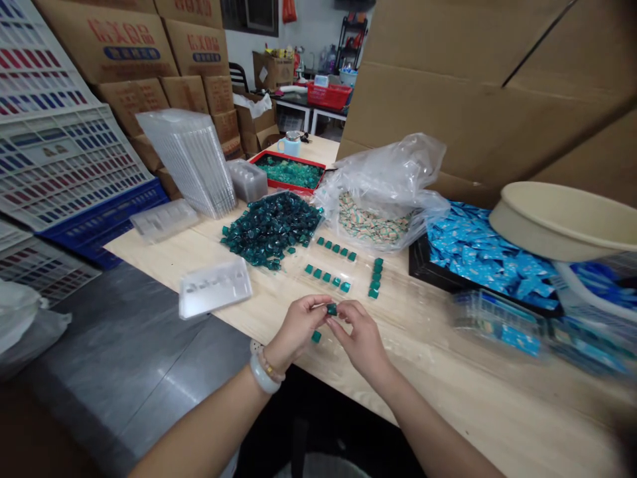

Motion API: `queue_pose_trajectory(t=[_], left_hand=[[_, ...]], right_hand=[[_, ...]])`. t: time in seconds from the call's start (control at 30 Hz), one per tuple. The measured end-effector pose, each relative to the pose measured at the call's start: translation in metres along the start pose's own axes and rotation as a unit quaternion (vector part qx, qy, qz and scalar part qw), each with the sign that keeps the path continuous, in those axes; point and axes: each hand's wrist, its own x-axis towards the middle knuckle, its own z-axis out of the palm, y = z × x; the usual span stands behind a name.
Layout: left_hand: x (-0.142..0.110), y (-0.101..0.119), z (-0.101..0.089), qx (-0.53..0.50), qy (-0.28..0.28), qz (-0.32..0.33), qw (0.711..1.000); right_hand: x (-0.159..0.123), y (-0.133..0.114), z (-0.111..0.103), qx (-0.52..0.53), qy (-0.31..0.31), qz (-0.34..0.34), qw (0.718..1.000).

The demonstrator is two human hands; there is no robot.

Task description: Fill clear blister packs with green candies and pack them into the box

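Note:
Above the table's front edge, my left hand (298, 326) and my right hand (362, 334) meet, fingertips closed on one small glossy dark-green piece (332, 309). Another green piece (316, 336) lies on the table just below the fingers. Beyond my hands, similar pieces sit in short rows: a near row (326, 277), a farther row (336, 247) and a column (375, 277) to the right. A large heap of dark-green pieces (273, 226) is spread behind them to the left.
At left stand a clear plastic tray (215, 289) and a tall stack of trays (186, 159). Behind are a red-rimmed tray (259, 158) and an open plastic bag (393, 166) of small patterned pieces. On the right, blue packets (490, 245) fill a black tray beside a cream basin (562, 219).

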Motion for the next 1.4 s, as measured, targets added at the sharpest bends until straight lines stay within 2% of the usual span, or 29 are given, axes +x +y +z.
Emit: queue_pose_trajectory(t=[0.1, 0.2, 0.37, 0.47, 0.53, 0.6, 0.7, 0.77, 0.83, 0.9, 0.93, 0.97, 1.03, 1.1, 1.17, 1.27, 1.4], left_hand=[[0.002, 0.001, 0.002, 0.011, -0.065, -0.044, 0.997], [0.001, 0.001, 0.001, 0.033, -0.14, -0.09, 0.985], [-0.008, 0.0, 0.0, 0.041, -0.167, -0.108, 0.979], [-0.015, 0.002, -0.001, 0.035, -0.186, -0.107, 0.976], [-0.019, 0.003, -0.003, 0.054, -0.169, -0.096, 0.979], [-0.02, 0.003, -0.005, 0.065, -0.141, -0.105, 0.982], [-0.019, 0.0, -0.006, 0.052, -0.124, -0.15, 0.98], [-0.018, -0.003, -0.007, 0.05, -0.135, -0.164, 0.976], [-0.017, -0.006, -0.008, 0.091, -0.149, -0.152, 0.973], [-0.016, -0.007, -0.013, 0.211, -0.139, -0.087, 0.964], [-0.016, -0.007, -0.018, 0.295, -0.12, -0.026, 0.948], [-0.016, -0.007, -0.023, 0.385, -0.099, 0.045, 0.916], [-0.015, -0.007, -0.034, 0.541, -0.078, 0.17, 0.82], [-0.014, -0.01, -0.044, 0.641, -0.092, 0.224, 0.728], [-0.012, -0.014, -0.051, 0.692, -0.106, 0.232, 0.675], [-0.009, -0.017, -0.054, 0.715, -0.101, 0.239, 0.649], [-0.008, -0.02, -0.055, 0.72, -0.094, 0.237, 0.646]], right_hand=[[0.003, 0.005, -0.014, 0.101, -0.022, 0.072, 0.992], [0.004, 0.005, -0.027, 0.236, -0.081, 0.156, 0.956], [-0.002, 0.001, -0.032, 0.337, -0.129, 0.241, 0.901], [-0.006, 0.0, -0.028, 0.351, -0.16, 0.263, 0.885], [-0.008, 0.0, -0.025, 0.329, -0.155, 0.269, 0.892], [-0.008, 0.0, -0.023, 0.277, -0.127, 0.258, 0.917], [-0.011, -0.005, -0.022, 0.189, -0.092, 0.157, 0.965], [-0.015, -0.008, -0.023, 0.148, -0.096, 0.081, 0.981], [-0.02, -0.007, -0.023, 0.12, -0.108, 0.059, 0.985], [-0.026, -0.002, -0.019, 0.086, -0.101, 0.074, 0.988], [-0.029, 0.002, -0.016, 0.061, -0.1, 0.079, 0.99], [-0.031, 0.006, -0.012, 0.026, -0.103, 0.077, 0.991], [-0.035, 0.013, -0.002, -0.075, -0.119, 0.056, 0.988], [-0.037, 0.016, 0.007, -0.184, -0.147, 0.028, 0.971], [-0.038, 0.016, 0.013, -0.266, -0.169, 0.014, 0.949], [-0.038, 0.013, 0.018, -0.319, -0.18, 0.003, 0.931], [-0.038, 0.013, 0.025, -0.343, -0.172, -0.032, 0.923]])
